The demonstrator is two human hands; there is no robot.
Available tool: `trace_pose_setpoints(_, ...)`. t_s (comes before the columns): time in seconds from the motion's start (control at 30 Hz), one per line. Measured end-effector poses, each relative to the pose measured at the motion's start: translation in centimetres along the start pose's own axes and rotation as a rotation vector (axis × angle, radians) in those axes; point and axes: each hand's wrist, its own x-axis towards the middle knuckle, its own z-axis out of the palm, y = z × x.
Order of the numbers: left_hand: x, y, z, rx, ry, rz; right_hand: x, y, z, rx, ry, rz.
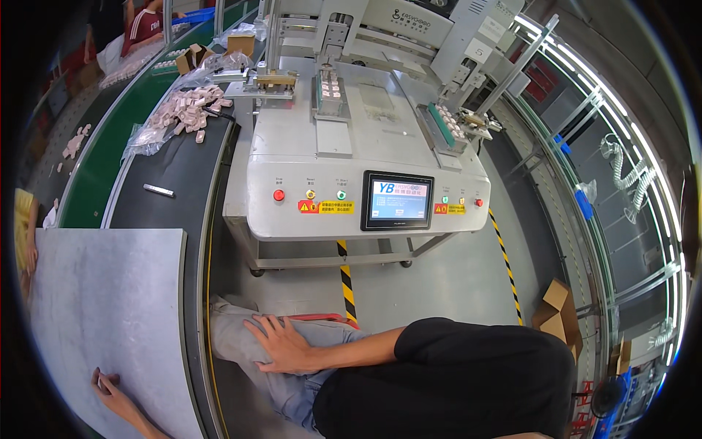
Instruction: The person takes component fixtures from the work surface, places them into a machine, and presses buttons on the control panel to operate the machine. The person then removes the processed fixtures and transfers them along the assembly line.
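My left hand (111,388) lies palm up over the grey board (124,293) at the lower left, fingers loosely bent and apart; I see nothing in it. On my knee, over light grey-blue trousers (238,336), rests my right hand (281,345), flat with fingers spread and holding nothing. Beyond the board on the dark belt lies a small flat metal piece (159,190). Farther up, a pile of small pale pink parts (190,110) sits on clear plastic bags (146,139). Neither hand touches these.
A white machine (292,168) with a touch screen (398,201) and coloured buttons stands ahead, holding fixtures (333,91) of pale parts. A co-worker's yellow sleeve (27,212) shows at far left; another person in red (146,25) is farther back. A cardboard box (559,314) stands at right.
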Motion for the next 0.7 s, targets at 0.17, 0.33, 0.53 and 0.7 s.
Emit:
trace_pose_setpoints(0.17, 0.0, 0.01, 0.19, -0.01, 0.0, 0.002, -0.04, -0.08, -0.17, 0.006, -0.01, 0.004)
trace_pose_setpoints(0.33, 0.12, -0.37, -0.11, -0.002, 0.001, 0.006, -0.07, -0.14, -0.18, 0.008, -0.004, 0.002)
trace_pose_setpoints(0.53, 0.37, -0.51, 0.14, 0.001, -0.01, 0.019, -0.03, 0.1, -0.03, -0.015, 0.001, -0.001)
trace_pose_setpoints(0.7, 0.08, -0.05, -0.17, -0.004, 0.007, 0.007, -0.01, 0.08, 0.11, 0.003, 0.002, -0.003)
